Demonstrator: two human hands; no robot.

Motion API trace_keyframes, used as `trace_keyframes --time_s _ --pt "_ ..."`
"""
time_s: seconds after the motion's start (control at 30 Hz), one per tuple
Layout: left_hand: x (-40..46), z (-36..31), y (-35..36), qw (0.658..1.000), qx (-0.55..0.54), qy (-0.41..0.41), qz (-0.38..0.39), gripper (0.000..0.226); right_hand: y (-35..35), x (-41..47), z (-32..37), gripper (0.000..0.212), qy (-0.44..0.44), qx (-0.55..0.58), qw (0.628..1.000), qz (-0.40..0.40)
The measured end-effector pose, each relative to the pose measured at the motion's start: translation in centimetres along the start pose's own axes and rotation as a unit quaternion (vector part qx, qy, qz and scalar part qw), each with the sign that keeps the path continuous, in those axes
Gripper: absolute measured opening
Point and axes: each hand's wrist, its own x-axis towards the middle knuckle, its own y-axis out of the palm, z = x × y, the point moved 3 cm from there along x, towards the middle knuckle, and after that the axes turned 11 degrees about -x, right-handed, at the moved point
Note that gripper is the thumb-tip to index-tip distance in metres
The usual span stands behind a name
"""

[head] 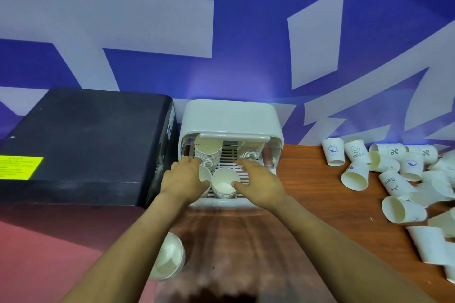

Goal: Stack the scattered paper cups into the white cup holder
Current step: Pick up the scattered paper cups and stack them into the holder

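Wooden table (307, 192) against a blue-and-white wall (246, 32). In the white cup holder (229, 118), cup stacks (208, 155) stand upright, mouths up. Left hand (183, 177) grips one cup (204, 174); right hand (258, 179) pinches the short stack (222, 184).

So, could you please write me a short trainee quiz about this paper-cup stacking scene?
1. True or false: the white plastic cup holder stands right of the black box.
2. Where do the scattered printed paper cups lie: A) wooden table, right of the holder; B) on the black box?
3. What does the left hand grip?

Key: 1 true; 2 A; 3 a white paper cup at the holder's front, beside the right hand.
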Motion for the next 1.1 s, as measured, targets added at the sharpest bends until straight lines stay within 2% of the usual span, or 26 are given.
trace_keyframes --time_s 0.13,0.27,0.37,0.53,0.8,0.97,1.1 --pt "-1.1 -2.4 -0.4 0.999 -0.033 0.028 -0.008 0.041 -1.6 -2.2 -2.2 0.051 0.02 0.002 1.0 -0.012" --pt "-2.3 -5.3 1.3 0.997 -0.043 0.059 0.03 0.04 -3.0 -4.8 -5.6 0.041 0.06 0.0 0.998 -0.004" --pt "-2.9 -7.8 2.3 0.994 -0.049 0.088 0.032 0.039 -4.4 -6.3 -8.0 0.036 0.083 -0.003 0.996 -0.019" --pt "-3.7 -12.7 3.6 0.991 -0.064 0.114 0.022 0.035 -5.9 -7.6 -11.5 0.033 0.075 0.019 0.996 -0.045" --pt "-3.1 -21.0 8.9 0.995 -0.055 0.085 0.023 0.038 -7.5 -8.9 -22.3 0.029 0.055 0.008 0.998 -0.03" --pt "-1.1 -26.4 13.7 0.995 -0.079 0.052 0.029 0.042 -10.0 -8.1 -32.0 0.033 0.061 -0.032 0.998 -0.008" --pt "1.2 -29.3 16.5 0.995 -0.086 0.031 0.029 0.047 -10.8 -6.3 -37.0 0.039 0.051 -0.036 0.998 0.016"
